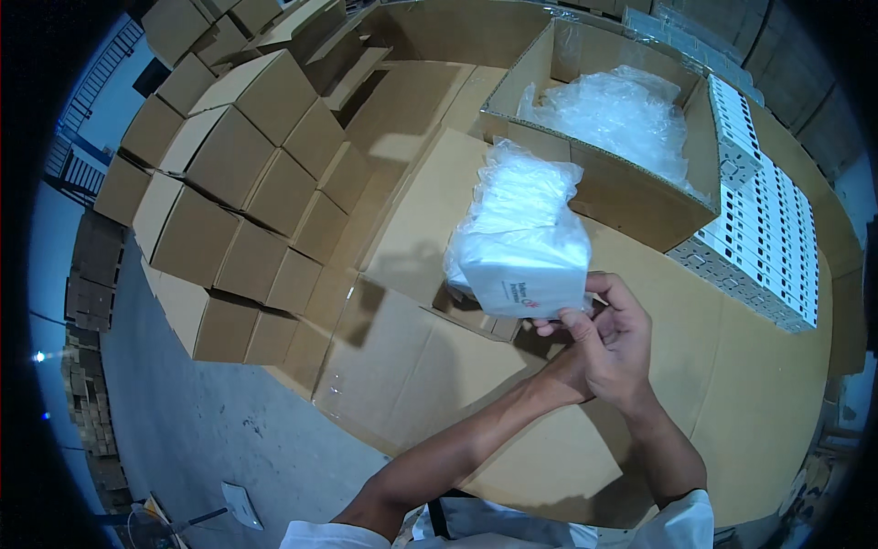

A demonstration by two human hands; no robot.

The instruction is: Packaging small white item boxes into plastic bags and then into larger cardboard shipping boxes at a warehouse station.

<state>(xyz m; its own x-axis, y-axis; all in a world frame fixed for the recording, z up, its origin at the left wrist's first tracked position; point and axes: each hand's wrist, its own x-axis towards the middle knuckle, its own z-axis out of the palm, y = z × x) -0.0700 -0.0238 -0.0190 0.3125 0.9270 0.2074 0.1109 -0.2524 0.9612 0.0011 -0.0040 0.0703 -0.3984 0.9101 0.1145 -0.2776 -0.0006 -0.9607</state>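
A pile of clear plastic bags (530,188) stands in a small cardboard box (494,325) in the middle of the table. At its near side is a translucent white plastic bag (526,279) with small print. My right hand (617,334) is closed at the bag's lower right corner, thumb and fingers pinching its edge. My left hand (569,368) reaches in from the left and lies mostly behind the right one. Fingertips show below the bag's lower edge, but the left hand's grip is hidden.
Several closed cardboard boxes (229,156) are stacked on the left. A large open carton (631,192) at the back right holds crumpled clear plastic (622,114). Stacked white perforated units (759,242) stand to its right. Cardboard sheeting (732,393) covers the table; grey floor (219,421) shows lower left.
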